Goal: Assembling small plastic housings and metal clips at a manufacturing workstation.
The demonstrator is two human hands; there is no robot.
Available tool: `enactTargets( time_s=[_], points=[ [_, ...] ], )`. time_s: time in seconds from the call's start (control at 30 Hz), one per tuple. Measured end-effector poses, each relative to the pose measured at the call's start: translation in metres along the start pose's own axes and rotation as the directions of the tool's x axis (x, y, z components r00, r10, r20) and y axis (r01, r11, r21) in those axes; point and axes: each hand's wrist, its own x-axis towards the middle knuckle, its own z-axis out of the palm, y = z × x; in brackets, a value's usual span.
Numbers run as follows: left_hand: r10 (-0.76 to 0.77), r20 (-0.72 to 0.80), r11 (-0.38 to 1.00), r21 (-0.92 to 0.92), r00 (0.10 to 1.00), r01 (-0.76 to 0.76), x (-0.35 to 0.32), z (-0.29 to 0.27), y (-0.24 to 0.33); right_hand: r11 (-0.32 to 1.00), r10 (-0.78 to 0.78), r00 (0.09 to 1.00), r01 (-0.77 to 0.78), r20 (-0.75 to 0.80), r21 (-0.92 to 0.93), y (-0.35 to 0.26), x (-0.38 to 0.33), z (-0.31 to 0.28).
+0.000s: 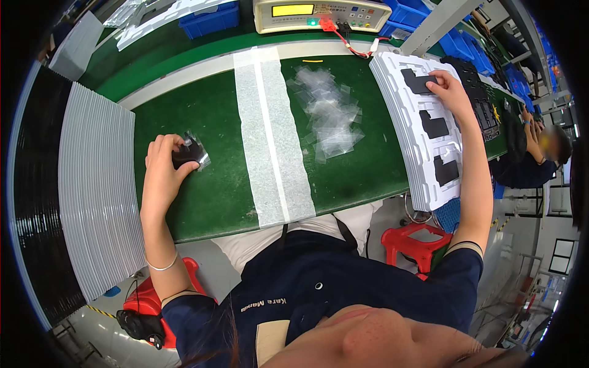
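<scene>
My left hand [164, 165] is at the left of the green bench, its fingers and thumb closed around a dark flat piece [186, 154] with clear film sticking out past its edge. Over on the right, my right hand [450, 91] pinches the end of a black L-shaped piece [417, 81] at the far end of a white molded tray [437, 195]. Two more black pieces sit in that tray, a middle one [434, 125] and a near one [446, 171]. A loose heap of clear film squares [331, 116] lies on the bench between my hands.
A tall stack of grey sheets [101, 184] borders the bench's left side. White strip material [270, 135] crosses the green top [208, 208]. At the back stands a meter [322, 15] with red and black leads. Beyond the tray sits a person [534, 153].
</scene>
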Motion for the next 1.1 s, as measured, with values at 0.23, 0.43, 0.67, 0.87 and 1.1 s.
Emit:
enactTargets(
  time_s=[0.23, 0.43, 0.67, 0.87, 1.1],
  points=[
    [0.005, -0.026, 0.971, -0.237, 1.0, -0.011, 0.004, -0.005, 0.021, 0.801, -0.474, 0.863, 0.341, -0.173, -0.491, -0.009, -0.002, 0.016],
    [0.076, 0.09, 0.91, -0.412, 0.993, -0.032, 0.014, -0.013, 0.06, 0.768, -0.516, 0.856, 0.465, 0.004, -0.44, -0.019, 0.01, 0.031],
    [0.216, 0.171, 0.834, -0.545, 0.961, -0.09, 0.037, -0.007, 0.076, 0.83, -0.433, 0.899, 0.372, -0.06, -0.415, -0.021, 0.002, 0.022],
    [0.243, 0.437, 0.644, -0.74, 0.866, 0.193, 0.044, 0.016, 0.094, 0.79, -0.539, 0.815, 0.4, 0.215, 0.466, -0.132, -0.076, 0.072],
    [0.404, 0.429, 0.621, -0.777, 0.808, 0.102, 0.033, 0.023, 0.106, 0.516, -0.848, 0.272, 0.616, 0.455, 0.595, -0.162, -0.115, 0.12]
  ],
)
